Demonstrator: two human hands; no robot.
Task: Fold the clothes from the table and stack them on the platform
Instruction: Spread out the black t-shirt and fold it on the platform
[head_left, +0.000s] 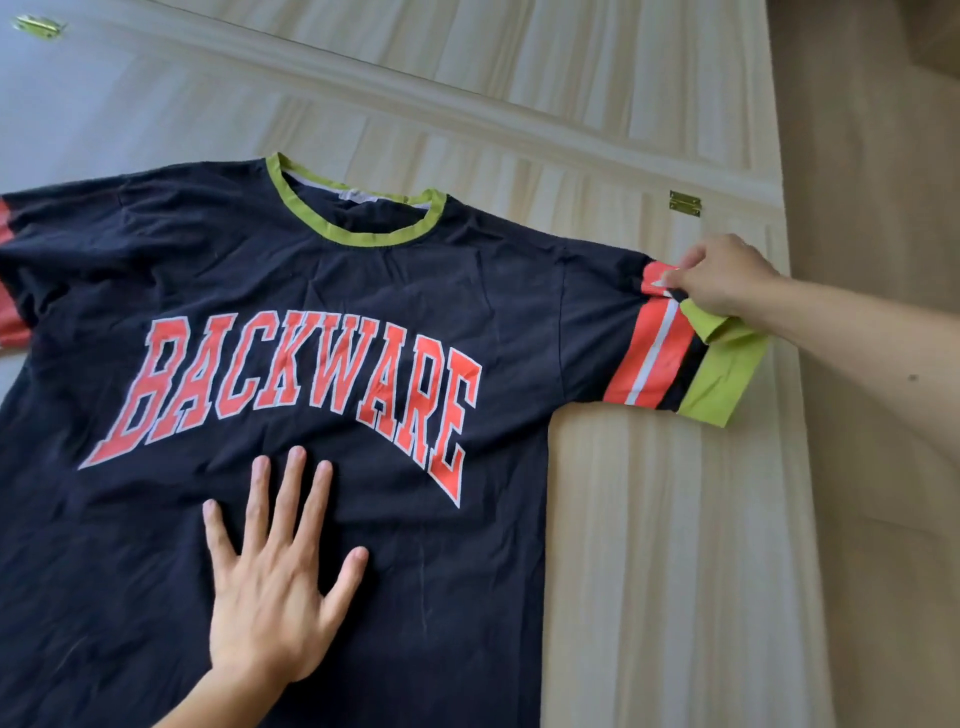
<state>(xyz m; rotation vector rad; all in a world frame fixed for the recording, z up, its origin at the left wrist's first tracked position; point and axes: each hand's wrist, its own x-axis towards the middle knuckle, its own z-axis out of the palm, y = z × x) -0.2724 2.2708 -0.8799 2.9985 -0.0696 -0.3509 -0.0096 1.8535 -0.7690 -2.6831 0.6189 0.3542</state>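
- Currently: one garment in work, a black T-shirt (363, 291) with red "BACKWARE" lettering and a green collar (363, 236). It lies face up, spread flat on the pale wooden table (649, 519). The lower hem runs out of view at the bottom.
- Left hand (270, 587): fingers straight and splayed, palm pressed on the shirt front just below the lettering. Reads as pinning the cloth in place.
- Right hand (722, 275): fingers curled, pinching the upper edge of the striped sleeve (660, 353) at the shirt's right end. A corner of the green cuff is turned up beside the fingers.
- Opposite sleeve (8, 312): only its red stripe shows at the left edge of view; its lie cannot be told.
- Done, by judgement: shirt laid out and largely flat, with light wrinkles across the chest. No fold made in the body or in the visible sleeve.
- Left, by judgement: sleeves in, body folded, then carried to the platform. Neither the platform nor any folded stack is in view, so the count of finished garments cannot be told.
- Other: brass hinge (684, 202) on the table beyond the right hand, apart from the cloth.
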